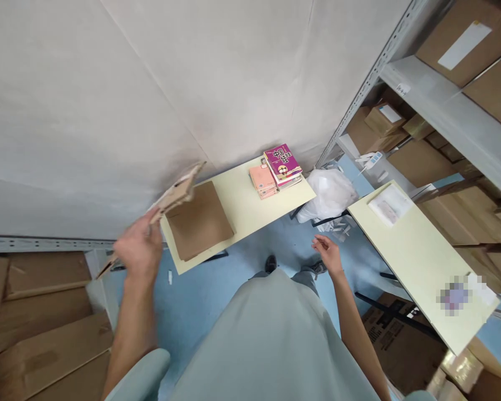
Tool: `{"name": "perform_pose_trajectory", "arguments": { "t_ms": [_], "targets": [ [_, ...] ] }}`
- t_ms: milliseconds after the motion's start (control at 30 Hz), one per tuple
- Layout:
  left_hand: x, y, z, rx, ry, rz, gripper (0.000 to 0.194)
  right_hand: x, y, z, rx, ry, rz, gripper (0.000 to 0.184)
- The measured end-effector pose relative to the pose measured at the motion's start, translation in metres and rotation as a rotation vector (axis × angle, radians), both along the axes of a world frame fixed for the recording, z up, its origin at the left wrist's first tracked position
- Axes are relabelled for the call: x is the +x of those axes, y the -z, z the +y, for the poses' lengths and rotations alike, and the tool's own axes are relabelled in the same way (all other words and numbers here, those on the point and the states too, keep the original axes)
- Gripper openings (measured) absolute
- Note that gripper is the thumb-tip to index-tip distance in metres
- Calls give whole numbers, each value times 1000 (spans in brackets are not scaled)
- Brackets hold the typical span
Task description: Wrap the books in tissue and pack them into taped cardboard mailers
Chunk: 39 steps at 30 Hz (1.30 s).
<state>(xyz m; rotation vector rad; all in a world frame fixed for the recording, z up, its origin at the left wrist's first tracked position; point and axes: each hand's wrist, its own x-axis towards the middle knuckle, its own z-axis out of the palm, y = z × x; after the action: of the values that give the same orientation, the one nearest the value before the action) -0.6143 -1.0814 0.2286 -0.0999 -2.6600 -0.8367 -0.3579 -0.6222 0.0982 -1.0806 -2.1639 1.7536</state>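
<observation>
My left hand (140,245) is closed around a piece of flattened cardboard (177,194), lifted above the left end of a pale yellow table (242,214). Below it, a brown cardboard sheet (202,223) lies flat on the tabletop. Nothing shows in my right hand (329,253), which hangs over the floor by the table's front edge with its fingers partly spread. A purple-covered book (283,160) tops a stack toward the table's right end, and smaller pink booklets (262,177) are piled beside that stack.
A second pale table (426,250) at right bears a white packet (390,205). Between the tables sits a stuffed white plastic bag (329,192). Metal shelving (446,94) with cardboard boxes stands at right. More boxes (45,317) fill the lower left. A wall rises behind.
</observation>
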Motion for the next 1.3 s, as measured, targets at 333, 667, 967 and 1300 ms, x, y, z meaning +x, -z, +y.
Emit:
{"name": "perform_pose_trajectory", "arguments": {
  "t_ms": [333,667,967,1300],
  "targets": [
    [-26,-96,87,615,14,214,42,5,-29,24,29,137,126,70],
    [-1,-32,274,999,477,-768,67,96,-83,95,188,537,214,79],
    [48,-9,400,850,802,-1099,81,194,-114,108,74,728,361,78],
    [111,2,578,700,952,-1204,75,279,-100,187,129,866,346,55]
  ]
}}
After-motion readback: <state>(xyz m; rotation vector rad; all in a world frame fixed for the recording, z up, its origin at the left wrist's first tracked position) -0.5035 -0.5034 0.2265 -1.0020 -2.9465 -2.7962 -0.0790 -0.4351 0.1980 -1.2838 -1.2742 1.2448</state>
